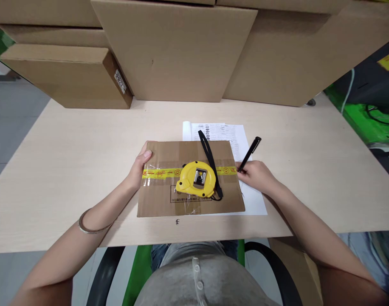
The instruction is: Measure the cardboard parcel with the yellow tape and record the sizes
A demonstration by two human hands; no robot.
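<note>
A flat cardboard box [162, 197], banded with yellow printed tape, lies near the table's front edge. My left hand [139, 168] grips its left side, thumb on top and the other fingers hidden. On the box rests a yellow tape measure [187, 179] with a black wrist strap [207, 148]. My right hand [256, 175] is closed around a black pen [250, 154], close against the box's right edge; its fingertips are partly hidden there. Printed paper sheets [241, 138] stick out from under the box at the back and right.
Large cardboard boxes [178, 51] stand along the table's back edge, with a smaller box [70, 80] at back left. At the right, dark equipment and a cable [348, 91] are beside a green surface [350, 114]. A chair armrest [107, 272] is below the table [70, 170].
</note>
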